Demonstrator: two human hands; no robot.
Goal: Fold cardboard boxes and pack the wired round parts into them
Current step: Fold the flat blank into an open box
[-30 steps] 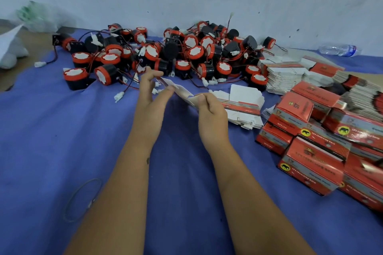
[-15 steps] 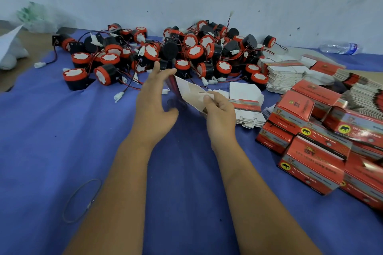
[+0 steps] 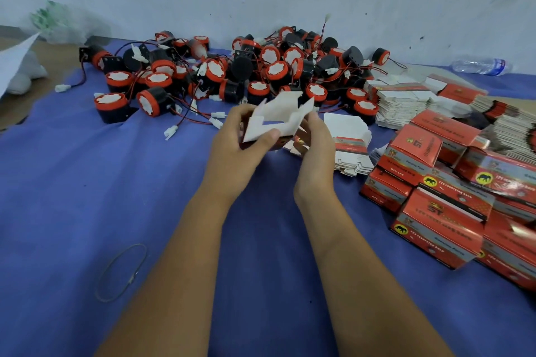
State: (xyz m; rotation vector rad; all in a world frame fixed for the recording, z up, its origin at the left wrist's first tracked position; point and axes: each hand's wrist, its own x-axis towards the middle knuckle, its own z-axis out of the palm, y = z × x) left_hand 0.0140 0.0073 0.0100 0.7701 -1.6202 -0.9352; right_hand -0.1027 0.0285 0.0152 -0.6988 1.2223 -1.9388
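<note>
Fingers of my left hand (image 3: 235, 139) curl round the near-left corner of the carton blank (image 3: 277, 119), thumb on its white inner face; my right hand (image 3: 316, 148) pinches the opposite side. Blank is held above the blue cloth (image 3: 87, 197), popped into an open sleeve, flaps up, nothing inside. Step, as I judge it: erecting the box. Next: tuck one end's flaps shut. Wired red-and-black buzzers (image 3: 232, 72) lie heaped beyond it; closed red boxes (image 3: 441, 211) are stacked right, contents unseen; flat blanks (image 3: 351, 151) lie beside.
</note>
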